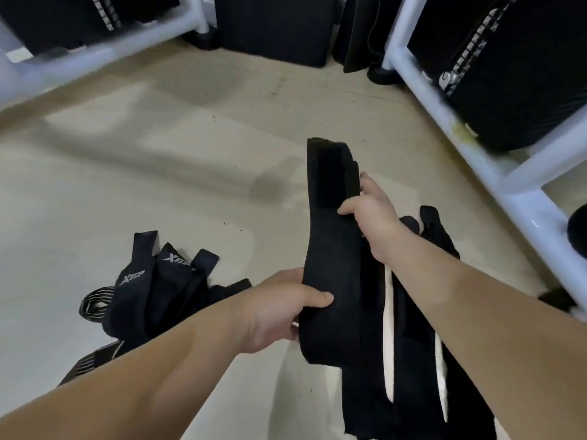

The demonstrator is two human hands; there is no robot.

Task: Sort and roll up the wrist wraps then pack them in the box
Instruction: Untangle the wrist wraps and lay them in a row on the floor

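Both hands' grip on long black wrap [330,249]

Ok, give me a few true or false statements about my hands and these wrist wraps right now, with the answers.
1. The left hand and the right hand grip the same black wrap. True.
2. That wrap is rolled into a tight coil. False: it is stretched out long between the two hands.
3. A heap of wraps with white lettering lies on the floor on the left. True.
4. The box stands open beside the heap. False: no box is in view.
5. More black wraps lie lengthwise below the right forearm. True.
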